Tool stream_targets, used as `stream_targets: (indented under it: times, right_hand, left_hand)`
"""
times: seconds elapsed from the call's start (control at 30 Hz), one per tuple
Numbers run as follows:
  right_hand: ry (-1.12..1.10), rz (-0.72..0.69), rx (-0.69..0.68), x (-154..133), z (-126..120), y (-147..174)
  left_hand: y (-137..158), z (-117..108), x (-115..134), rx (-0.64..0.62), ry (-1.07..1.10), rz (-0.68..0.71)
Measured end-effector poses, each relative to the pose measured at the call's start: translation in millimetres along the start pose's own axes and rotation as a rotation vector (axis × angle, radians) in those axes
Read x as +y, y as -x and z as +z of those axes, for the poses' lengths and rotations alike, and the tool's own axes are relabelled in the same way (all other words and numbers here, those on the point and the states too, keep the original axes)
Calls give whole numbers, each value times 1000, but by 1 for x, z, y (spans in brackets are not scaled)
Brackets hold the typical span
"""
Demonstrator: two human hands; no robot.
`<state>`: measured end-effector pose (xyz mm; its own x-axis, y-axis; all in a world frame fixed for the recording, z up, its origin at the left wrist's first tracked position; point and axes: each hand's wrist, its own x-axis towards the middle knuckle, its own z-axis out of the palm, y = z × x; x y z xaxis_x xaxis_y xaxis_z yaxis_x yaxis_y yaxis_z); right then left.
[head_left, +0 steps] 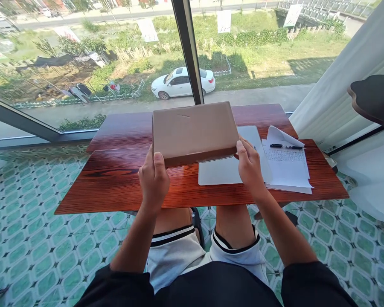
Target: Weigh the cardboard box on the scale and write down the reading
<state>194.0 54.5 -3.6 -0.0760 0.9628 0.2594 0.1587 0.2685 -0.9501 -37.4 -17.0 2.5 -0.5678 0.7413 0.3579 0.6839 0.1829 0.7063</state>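
my left hand (153, 179) and right hand (250, 167) each have a closed grip on the near corners of a flat brown box (193, 131), thumbs on top. i hold it just above the wooden surface (115, 183). beside my right hand lie a white sheet (224, 170) and papers (288, 166) with a pen (285, 146) on top.

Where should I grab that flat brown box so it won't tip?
Probably best at its two short side edges, near the corners closest to you, one hand coming in from each side. The brown box is wide, flat and thin, so a two-sided grip keeps it level. That is how the left hand and right hand hold it.
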Motion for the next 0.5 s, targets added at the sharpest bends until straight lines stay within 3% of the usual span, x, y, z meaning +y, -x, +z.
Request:
stream_targets:
  times: [0.33,0.5]
  right_hand:
    - [-39,134,163,20,-62,-16]
    - [109,55,232,20,-83,-20]
  left_hand:
    - [6,47,40,-190,68,85]
    - [8,65,50,-238,83,104]
